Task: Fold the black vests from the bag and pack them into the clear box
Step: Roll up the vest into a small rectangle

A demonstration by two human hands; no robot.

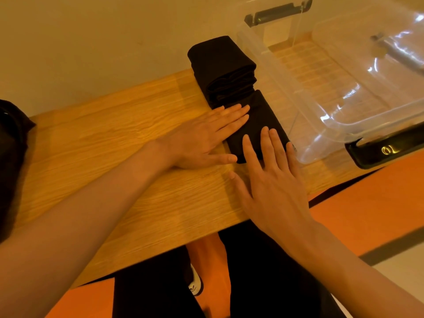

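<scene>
A folded black vest [259, 115] lies on the wooden table [110, 148], just left of the clear box [339, 92]. My left hand [206, 138] lies flat with straight fingers, its fingertips pressing the vest's left edge. My right hand [268, 177] is also flat, its fingers resting on the vest's near end. Behind this vest stands a stack of folded black vests [222, 67], against the box's left wall. The box holds no vests that I can see.
A dark bag [11, 157] sits at the table's left edge. The box has grey handles at its far end [275, 12] and a black one at its near end [385, 150]. The orange floor and my dark-trousered legs show below the table's front edge.
</scene>
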